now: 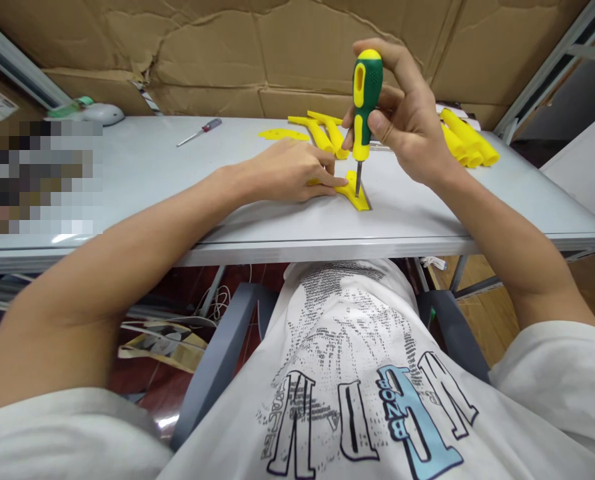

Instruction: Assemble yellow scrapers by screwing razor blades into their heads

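Observation:
A green and yellow screwdriver (368, 93) stands nearly upright in my right hand (408, 117), its handle held between thumb and fingers. The tip of its shaft meets a small yellow plastic part (361, 202) with spread, forked ends that lies on the table. My left hand (297, 170) presses this part down from the left, fingers closed around its other end, which is mostly hidden. Just behind my left hand lie a flat yellow piece (283, 135) and two bent yellow pieces (322, 137). Whether a screw sits under the tip, I cannot tell.
On the white table (147, 173) a second, smaller screwdriver (200, 132) lies to the left. Several yellow tubes (472, 138) are stacked at the right. A white rounded object (102, 114) rests at the back left. Cardboard (217, 53) walls the rear; the metal front edge (297, 251) is close to me.

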